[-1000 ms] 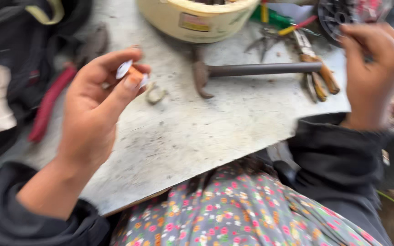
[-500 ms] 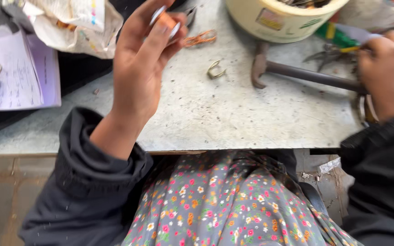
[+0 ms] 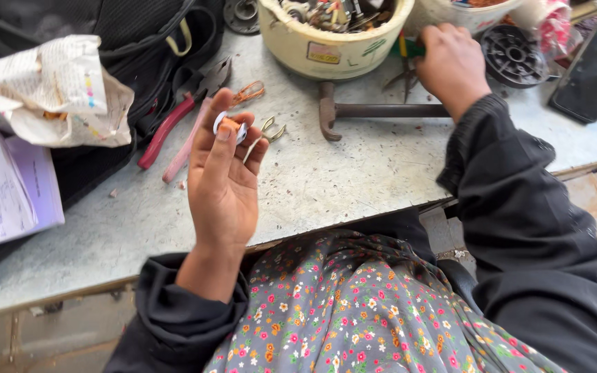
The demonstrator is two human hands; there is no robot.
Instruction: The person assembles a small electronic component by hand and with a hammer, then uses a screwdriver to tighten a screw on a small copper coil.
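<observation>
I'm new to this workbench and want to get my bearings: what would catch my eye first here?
First the left hand, raised mid-frame over the grey table, pinching a small white and orange spool in its fingertips. Then the right hand at the far edge, reaching among tools beside the cream bowl full of parts. Between them a hammer lies flat, with red-handled pliers further left.

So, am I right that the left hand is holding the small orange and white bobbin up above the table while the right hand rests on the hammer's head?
Not quite. In the head view the right hand is at the green-handled tool beside the cream bowl, not on the hammer head. The left hand does hold the bobbin above the table.
</observation>
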